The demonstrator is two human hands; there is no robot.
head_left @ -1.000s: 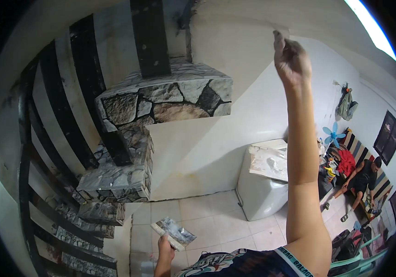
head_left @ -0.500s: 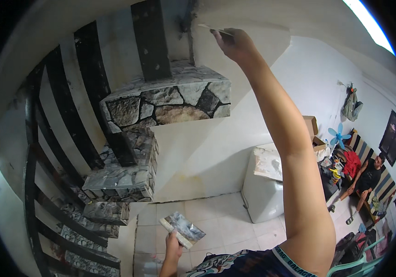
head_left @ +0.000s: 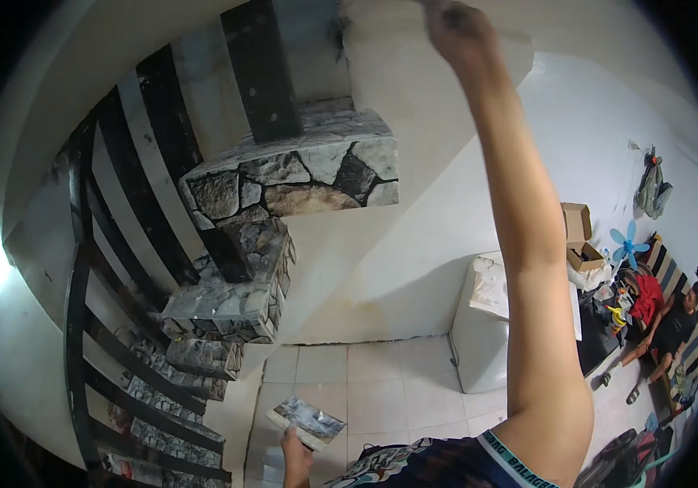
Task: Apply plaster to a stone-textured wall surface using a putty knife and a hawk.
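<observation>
My left hand [head_left: 295,452], low in the view, grips a flat rectangular board [head_left: 310,421] by its near edge. Its face carries grey, white and brown smears. My right arm stretches far up, and my right hand [head_left: 463,34] is at the upper edge of the view, close to the pale wall [head_left: 414,106]. The right hand is closed and blurred by motion. Its thin flat scraper is mostly out of view at the top edge, so contact with the wall cannot be told.
Stone-patterned stair steps [head_left: 329,177] with dark railing bars [head_left: 259,73] rise on the left. A white box-shaped appliance [head_left: 483,350] stands by the wall. At right are an open cardboard box [head_left: 581,240], a blue fan [head_left: 628,244] and a seated person [head_left: 674,329].
My right hand has moved up and a little right along the wall. The view has turned slightly left. My left hand still holds the board, now tilted a bit differently.
</observation>
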